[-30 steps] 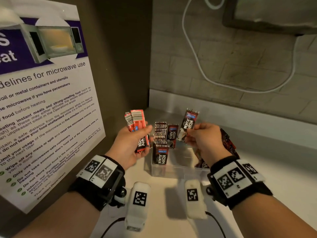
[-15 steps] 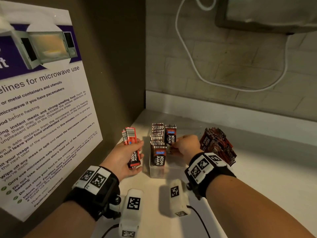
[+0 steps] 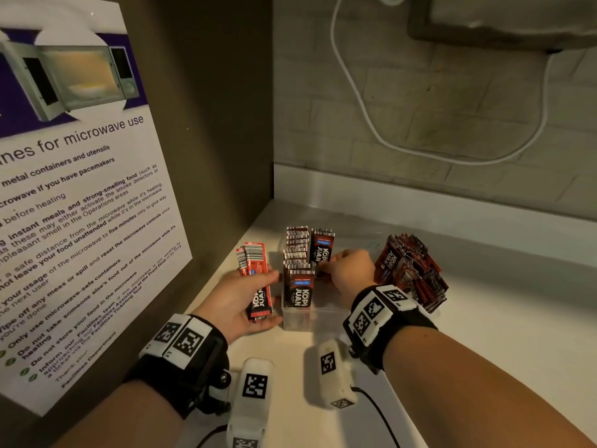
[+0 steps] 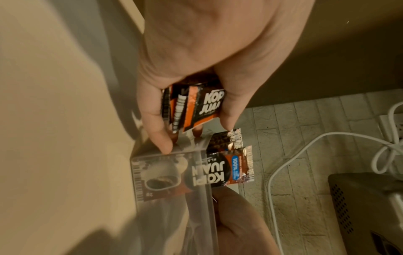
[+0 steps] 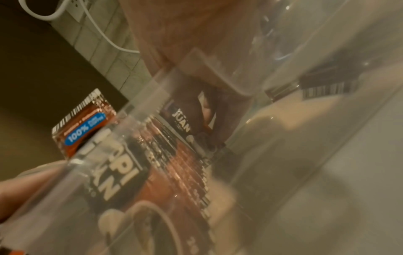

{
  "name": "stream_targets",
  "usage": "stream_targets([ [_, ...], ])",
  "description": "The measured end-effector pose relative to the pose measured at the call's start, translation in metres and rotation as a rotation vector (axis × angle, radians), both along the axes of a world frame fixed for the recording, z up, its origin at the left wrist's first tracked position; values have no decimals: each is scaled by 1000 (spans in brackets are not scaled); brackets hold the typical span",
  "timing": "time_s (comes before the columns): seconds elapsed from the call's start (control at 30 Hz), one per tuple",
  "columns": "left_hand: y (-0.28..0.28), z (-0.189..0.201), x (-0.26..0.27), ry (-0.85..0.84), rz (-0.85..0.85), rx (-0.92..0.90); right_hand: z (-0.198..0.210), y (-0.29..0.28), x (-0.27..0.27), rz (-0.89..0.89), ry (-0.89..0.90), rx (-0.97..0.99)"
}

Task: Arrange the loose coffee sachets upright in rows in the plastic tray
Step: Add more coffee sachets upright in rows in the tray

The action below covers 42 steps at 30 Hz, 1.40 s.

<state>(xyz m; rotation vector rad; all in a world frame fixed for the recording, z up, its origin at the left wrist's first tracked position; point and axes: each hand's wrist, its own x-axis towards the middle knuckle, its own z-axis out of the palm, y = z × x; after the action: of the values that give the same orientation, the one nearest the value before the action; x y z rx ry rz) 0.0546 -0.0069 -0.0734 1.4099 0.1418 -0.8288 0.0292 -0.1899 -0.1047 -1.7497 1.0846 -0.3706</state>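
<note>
A small stack (image 3: 256, 279) of sachets is held upright in the left hand (image 3: 239, 303), clamped between thumb and curled fingers; at least three edges can be counted in the left wrist view (image 4: 191, 107), the exact number cannot be told. Just right of that grip stands the clear tray (image 3: 298, 320), its near wall touched by a left fingertip (image 4: 163, 145). Two rows are seen inside the tray: the row (image 3: 297, 263) nearest the left hand is packed with many upright sachets, too tightly layered to count, and the second row is begun by one upright sachet (image 3: 321, 250). The right hand (image 3: 347, 270) is lowered into the tray with its fingers at the base of that one sachet; whether it is pinched or only touched cannot be told, the right wrist view being blurred through the plastic. One loose heap (image 3: 410, 270) of sachets lies on the counter (image 3: 500, 318) just beyond the right wrist, outside the tray.
</note>
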Motion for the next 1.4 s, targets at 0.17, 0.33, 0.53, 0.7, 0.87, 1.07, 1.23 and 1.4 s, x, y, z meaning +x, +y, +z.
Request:
stream_targets([
  [0.17,-1,0,0,7,2,-8,-3,-1,1,10,-1,-26],
  [0.33,0,-2,2,15,17,-12,-8,-3,2,14,-16,-27],
  [0.53,0,-2,10,11,83,-56,-7,-3,-2,11,-40,1],
  [0.7,-1,7,15,1,136,-134,11,-5,-13,41,-100,-83],
  [0.87,-2,21,15,-130,118,-259,57,-5,-34,49,-356,-45],
  [1.07,-17,44,-4,-277,-16,-403,95,28,-64,473,-403,114],
  [1.23,-31,48,-14,-370,-56,-340,89,43,-64,463,-504,83],
  [1.4,-27,51,-6,-246,-14,-322,90,30,-65,356,-776,-40],
])
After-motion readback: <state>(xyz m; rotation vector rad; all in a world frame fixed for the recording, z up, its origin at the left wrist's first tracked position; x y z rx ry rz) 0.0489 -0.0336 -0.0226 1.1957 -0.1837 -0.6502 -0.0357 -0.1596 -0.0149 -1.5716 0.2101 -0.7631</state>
